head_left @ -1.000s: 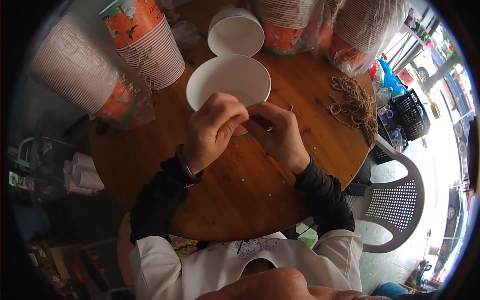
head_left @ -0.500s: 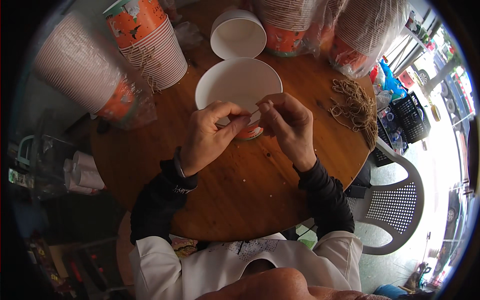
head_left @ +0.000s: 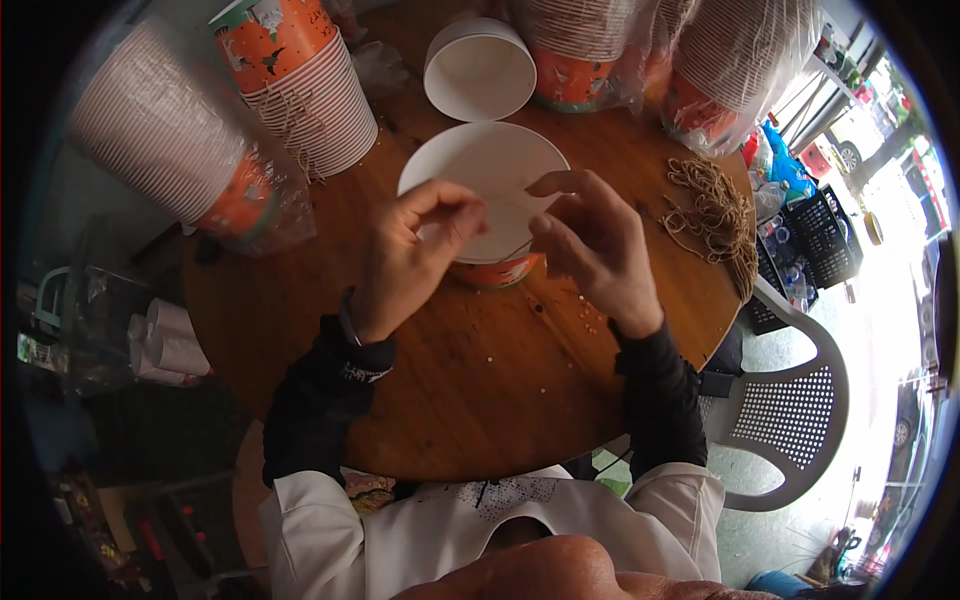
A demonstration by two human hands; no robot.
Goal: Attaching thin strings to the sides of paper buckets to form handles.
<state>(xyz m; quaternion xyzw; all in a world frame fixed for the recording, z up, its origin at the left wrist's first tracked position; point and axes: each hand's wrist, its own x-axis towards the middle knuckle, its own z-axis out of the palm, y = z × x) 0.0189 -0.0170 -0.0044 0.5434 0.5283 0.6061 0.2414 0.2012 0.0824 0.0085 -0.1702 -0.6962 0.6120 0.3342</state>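
A white-lined paper bucket [head_left: 485,150] with an orange printed outside stands before me on the round wooden table [head_left: 450,400]. Over its near left rim is my left hand [head_left: 415,255], thumb and forefinger brought together. Motion smears those fingertips, and whatever they pinch cannot be made out. On the near right side, my right hand [head_left: 605,255] has its thumb and forefinger apart, the other fingers curled. A thin dark line, perhaps string, shows by the right thumb near the rim. Both hands partly cover the bucket.
Behind it a second white bucket [head_left: 480,72] lies tipped toward me. Nested bucket stacks stand at the left [head_left: 310,110] and back right [head_left: 720,70], some in clear plastic. A tangled bundle of brown cord [head_left: 710,215] lies at the table's right edge, near a grey plastic chair [head_left: 790,410].
My hands have drawn apart, the right moving right and its fingers spreading. The front bucket has shifted slightly toward me. Small orange bits now show on the table below my right hand.
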